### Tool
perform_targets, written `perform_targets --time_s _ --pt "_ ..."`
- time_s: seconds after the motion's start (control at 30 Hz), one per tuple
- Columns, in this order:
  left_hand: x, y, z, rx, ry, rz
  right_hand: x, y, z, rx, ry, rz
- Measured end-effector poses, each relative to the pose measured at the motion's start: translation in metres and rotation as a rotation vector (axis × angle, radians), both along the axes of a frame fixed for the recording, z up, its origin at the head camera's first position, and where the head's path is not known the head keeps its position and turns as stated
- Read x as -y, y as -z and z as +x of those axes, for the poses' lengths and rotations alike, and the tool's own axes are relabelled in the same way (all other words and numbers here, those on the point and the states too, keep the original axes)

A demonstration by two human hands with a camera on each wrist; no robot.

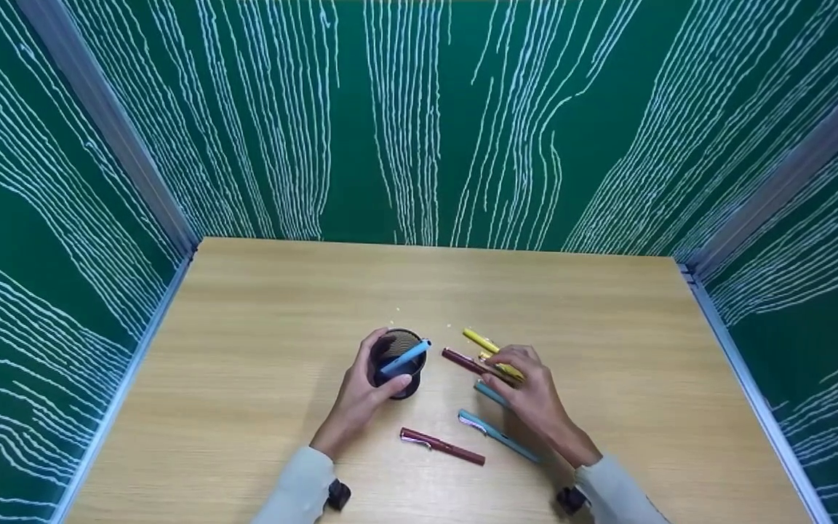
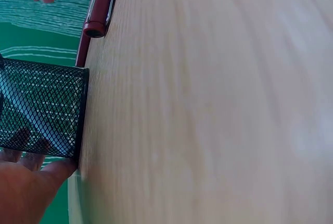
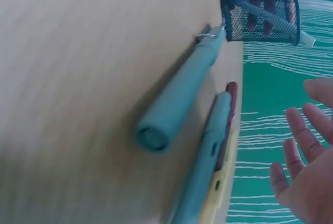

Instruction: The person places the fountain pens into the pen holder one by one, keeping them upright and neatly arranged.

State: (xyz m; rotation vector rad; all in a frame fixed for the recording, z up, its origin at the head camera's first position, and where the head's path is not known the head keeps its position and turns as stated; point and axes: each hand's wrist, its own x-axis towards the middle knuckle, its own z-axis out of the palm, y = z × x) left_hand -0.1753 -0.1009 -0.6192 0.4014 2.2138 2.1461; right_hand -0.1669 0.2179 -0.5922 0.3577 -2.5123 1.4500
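My left hand (image 1: 366,393) grips the side of a black mesh pen cup (image 2: 44,107), which stands upright on the table. A light blue pen (image 1: 406,357) leans inside the cup, its end past the rim. Over a group of pens hovers my right hand (image 3: 312,151), fingers spread and holding nothing in the right wrist view. Beneath and beside it lie yellow (image 1: 479,339), dark red (image 1: 463,360) and teal (image 1: 490,393) pens, partly hidden by the hand in the head view. Nearer to me are another teal pen (image 3: 179,91) and a red pen (image 1: 442,446).
The wooden table (image 1: 259,306) is bordered by green walls (image 1: 350,145) with wavy white lines. Metal posts (image 1: 121,124) stand at its back corners. A few small pale specks lie behind the cup.
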Motion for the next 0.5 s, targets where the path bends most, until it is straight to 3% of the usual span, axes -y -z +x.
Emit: perform_targets --time_s 0.5 --pt "0.001 0.000 0.000 -0.004 0.007 -0.006 -0.019 0.026 0.015 0.076 0.014 0.002"
